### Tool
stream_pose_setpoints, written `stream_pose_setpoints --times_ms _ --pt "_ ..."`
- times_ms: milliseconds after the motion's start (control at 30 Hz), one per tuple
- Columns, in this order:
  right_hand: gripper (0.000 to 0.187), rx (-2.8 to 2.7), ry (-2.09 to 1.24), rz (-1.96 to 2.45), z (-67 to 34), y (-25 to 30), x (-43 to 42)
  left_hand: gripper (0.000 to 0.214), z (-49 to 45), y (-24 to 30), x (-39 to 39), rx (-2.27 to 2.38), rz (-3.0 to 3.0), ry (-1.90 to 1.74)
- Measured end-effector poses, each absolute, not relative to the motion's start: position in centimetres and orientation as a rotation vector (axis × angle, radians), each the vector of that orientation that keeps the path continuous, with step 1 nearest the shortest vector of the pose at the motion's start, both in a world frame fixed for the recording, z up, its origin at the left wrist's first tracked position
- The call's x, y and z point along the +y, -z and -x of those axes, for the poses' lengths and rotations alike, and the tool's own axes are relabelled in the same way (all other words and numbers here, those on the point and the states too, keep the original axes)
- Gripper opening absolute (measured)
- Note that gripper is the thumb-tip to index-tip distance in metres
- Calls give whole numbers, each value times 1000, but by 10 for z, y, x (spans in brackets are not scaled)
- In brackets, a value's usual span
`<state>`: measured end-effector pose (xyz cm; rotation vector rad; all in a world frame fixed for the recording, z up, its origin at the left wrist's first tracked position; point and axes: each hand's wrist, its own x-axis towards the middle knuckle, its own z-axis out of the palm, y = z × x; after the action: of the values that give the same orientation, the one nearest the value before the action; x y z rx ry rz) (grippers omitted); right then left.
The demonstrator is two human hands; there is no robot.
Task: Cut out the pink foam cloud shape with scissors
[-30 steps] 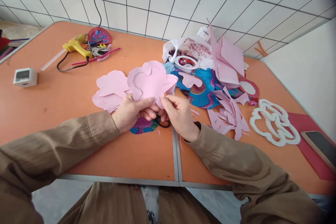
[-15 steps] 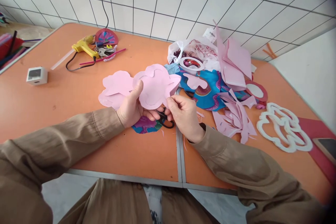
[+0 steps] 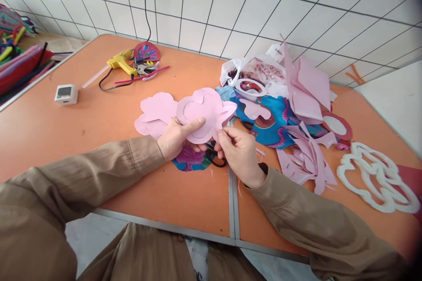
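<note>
A pink paper cut-out point(image 3: 206, 114) with a scalloped outline is held up over the table between both hands. My left hand point(image 3: 178, 135) grips it from the left, thumb lying across its face and fingers beneath. My right hand point(image 3: 239, 149) pinches its lower right edge, beside a pointed flap that curls up. More pink cut-outs point(image 3: 156, 112) with wavy edges lie just behind my left hand. Under the hands are black-handled scissors point(image 3: 217, 160), partly hidden, and a blue and purple patterned piece point(image 3: 191, 159).
A yellow glue gun point(image 3: 123, 62) with a cord lies at the back left, near a small white device point(image 3: 66, 94). To the right are pink scraps point(image 3: 306, 153), folded pink sheets point(image 3: 310, 88), a plastic bag point(image 3: 267, 72), blue patterned material point(image 3: 273, 127) and white cloud-shaped outlines point(image 3: 372, 180).
The whole view has shifted, so things appear further right. My left thumb has moved from the cut-out's left edge to lie across its face. The right hand still pinches the edge.
</note>
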<state>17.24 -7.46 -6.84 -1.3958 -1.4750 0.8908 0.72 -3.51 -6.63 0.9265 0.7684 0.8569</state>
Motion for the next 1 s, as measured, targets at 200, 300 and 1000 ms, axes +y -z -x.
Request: stream_pose_setpoints --times_ms 200,300,1000 --pt "34 -1562 -778 1397 -173 67 -76 49 -7 66 -36 790 -942 -834" --pt "34 -1549 -792 1397 -173 68 -76 48 -7 68 -36 786 -946 -836" --pt "29 -1450 -944 1346 -177 64 -69 45 -7 66 -28 732 -793 -1029"
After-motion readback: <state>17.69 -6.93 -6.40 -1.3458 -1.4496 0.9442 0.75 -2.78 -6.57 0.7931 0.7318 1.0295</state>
